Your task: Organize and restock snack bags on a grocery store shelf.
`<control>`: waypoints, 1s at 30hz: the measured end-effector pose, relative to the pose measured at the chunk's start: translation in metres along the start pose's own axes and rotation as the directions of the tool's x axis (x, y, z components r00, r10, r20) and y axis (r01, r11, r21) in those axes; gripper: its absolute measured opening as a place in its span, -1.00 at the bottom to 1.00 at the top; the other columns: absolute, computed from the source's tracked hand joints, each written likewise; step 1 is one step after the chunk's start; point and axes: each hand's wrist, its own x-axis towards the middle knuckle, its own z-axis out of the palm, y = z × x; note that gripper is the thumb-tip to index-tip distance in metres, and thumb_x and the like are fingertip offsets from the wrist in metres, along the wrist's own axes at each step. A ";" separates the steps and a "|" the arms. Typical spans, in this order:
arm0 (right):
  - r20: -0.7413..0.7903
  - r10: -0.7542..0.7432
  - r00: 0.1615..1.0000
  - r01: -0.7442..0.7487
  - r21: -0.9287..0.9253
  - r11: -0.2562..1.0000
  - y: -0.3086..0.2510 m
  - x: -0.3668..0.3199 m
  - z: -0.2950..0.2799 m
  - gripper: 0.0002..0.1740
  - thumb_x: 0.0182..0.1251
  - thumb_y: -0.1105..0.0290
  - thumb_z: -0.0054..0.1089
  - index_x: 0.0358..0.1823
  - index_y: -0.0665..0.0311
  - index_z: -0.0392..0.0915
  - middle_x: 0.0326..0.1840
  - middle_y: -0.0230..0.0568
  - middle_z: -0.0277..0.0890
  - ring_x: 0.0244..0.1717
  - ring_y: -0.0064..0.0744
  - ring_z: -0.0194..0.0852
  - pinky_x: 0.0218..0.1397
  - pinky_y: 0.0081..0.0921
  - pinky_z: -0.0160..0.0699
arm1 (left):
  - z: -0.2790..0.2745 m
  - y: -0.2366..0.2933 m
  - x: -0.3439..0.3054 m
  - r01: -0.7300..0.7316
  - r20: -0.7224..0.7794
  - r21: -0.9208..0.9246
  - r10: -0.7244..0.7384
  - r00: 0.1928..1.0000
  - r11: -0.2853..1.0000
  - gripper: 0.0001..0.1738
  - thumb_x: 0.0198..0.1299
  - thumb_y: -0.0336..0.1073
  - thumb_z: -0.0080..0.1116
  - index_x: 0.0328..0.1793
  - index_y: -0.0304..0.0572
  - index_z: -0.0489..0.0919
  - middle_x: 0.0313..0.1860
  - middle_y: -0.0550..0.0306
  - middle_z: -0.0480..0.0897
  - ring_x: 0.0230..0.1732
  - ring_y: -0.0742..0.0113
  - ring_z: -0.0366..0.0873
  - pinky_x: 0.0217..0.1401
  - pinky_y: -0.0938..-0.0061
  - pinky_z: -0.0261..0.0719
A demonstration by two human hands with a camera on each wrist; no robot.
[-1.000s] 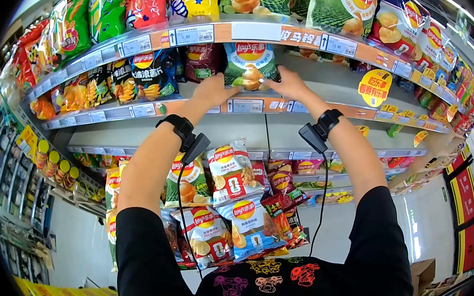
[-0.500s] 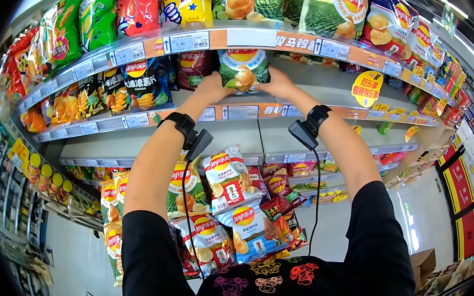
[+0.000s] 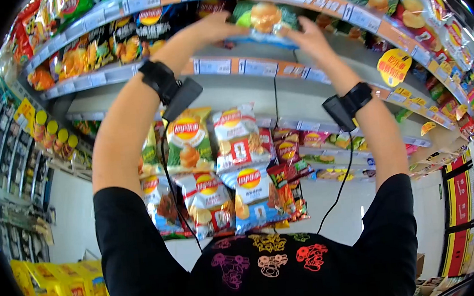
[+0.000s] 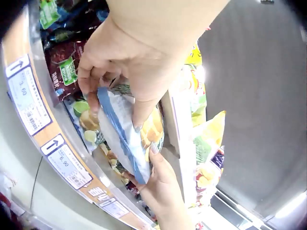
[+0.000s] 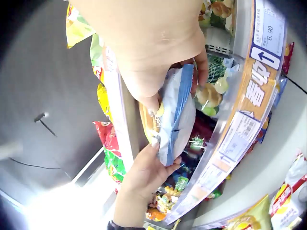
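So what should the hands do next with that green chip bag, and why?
Probably slide the chip bag deeper in, past the shelf rail, and stand it upright. The left hand and right hand each grip one side, and the bag hangs tilted above the rail, its bottom seam facing outward.

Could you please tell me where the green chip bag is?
Head view, top centre: the green chip bag is held between left hand and right hand, above the price-tag rail.
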 end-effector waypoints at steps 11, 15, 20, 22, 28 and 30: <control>0.268 -0.021 0.963 -0.074 0.337 0.939 -0.026 -0.108 0.005 -0.51 0.24 0.22 0.22 0.06 0.43 0.38 -0.18 -0.28 0.51 -0.22 -0.65 0.46 -0.21 -0.67 0.45 | 0.037 0.016 -0.139 0.025 0.001 0.282 -0.026 1.000 0.959 -0.36 0.12 0.03 0.17 0.19 -0.27 0.40 -0.12 -0.02 0.58 -0.16 0.28 0.52 -0.15 0.39 0.48; 0.284 -0.025 0.958 -0.090 0.385 0.919 -0.028 -0.162 0.026 -0.49 0.21 0.35 0.24 0.11 0.45 0.31 -0.08 -0.23 0.48 -0.08 -0.55 0.45 -0.02 -0.62 0.42 | 0.075 0.001 -0.213 0.092 -0.026 0.056 -0.091 0.996 0.994 -0.40 0.17 -0.03 0.16 0.26 -0.17 0.36 -0.14 0.11 0.57 -0.18 0.43 0.49 -0.20 0.52 0.49; 0.389 -0.118 0.914 -0.055 0.406 0.912 -0.027 -0.241 0.058 -0.40 0.14 0.43 0.29 0.15 0.48 0.23 0.06 -0.07 0.39 0.10 -0.42 0.37 0.17 -0.47 0.36 | 0.129 -0.023 -0.302 0.237 -0.135 -0.443 -0.325 0.936 0.865 -0.08 0.04 -0.19 0.31 0.38 -0.43 0.01 0.11 -0.26 0.45 0.09 0.11 0.49 0.11 0.36 0.49; 0.447 -0.096 0.889 -0.139 0.465 0.875 -0.034 -0.266 0.075 -0.39 0.13 0.45 0.29 0.17 0.45 0.21 0.04 -0.08 0.41 0.07 -0.43 0.41 0.15 -0.47 0.38 | 0.148 -0.043 -0.337 0.283 -0.160 -0.377 -0.362 0.918 0.882 -0.04 0.03 -0.17 0.32 0.38 -0.45 -0.03 0.13 -0.32 0.43 0.14 0.06 0.47 0.14 0.34 0.46; 0.485 -0.061 0.873 -0.200 0.468 0.861 -0.068 -0.304 0.134 -0.39 0.12 0.48 0.28 0.17 0.44 0.20 -0.02 -0.08 0.46 -0.01 -0.46 0.47 0.04 -0.52 0.45 | 0.117 -0.032 -0.398 0.393 -0.158 -0.104 -0.406 0.900 0.914 0.01 0.05 -0.19 0.29 0.43 -0.41 -0.15 0.16 -0.28 0.39 0.14 0.06 0.45 0.16 0.38 0.43; 0.494 -0.013 0.869 -0.227 0.422 0.878 -0.079 -0.308 0.162 -0.38 0.12 0.46 0.29 0.17 0.45 0.20 -0.03 -0.07 0.48 -0.04 -0.48 0.47 0.00 -0.54 0.45 | 0.094 -0.038 -0.411 0.410 -0.138 -0.118 -0.424 0.895 0.904 0.01 0.03 -0.22 0.29 0.43 -0.40 -0.15 0.19 -0.37 0.36 0.21 -0.07 0.40 0.23 0.32 0.37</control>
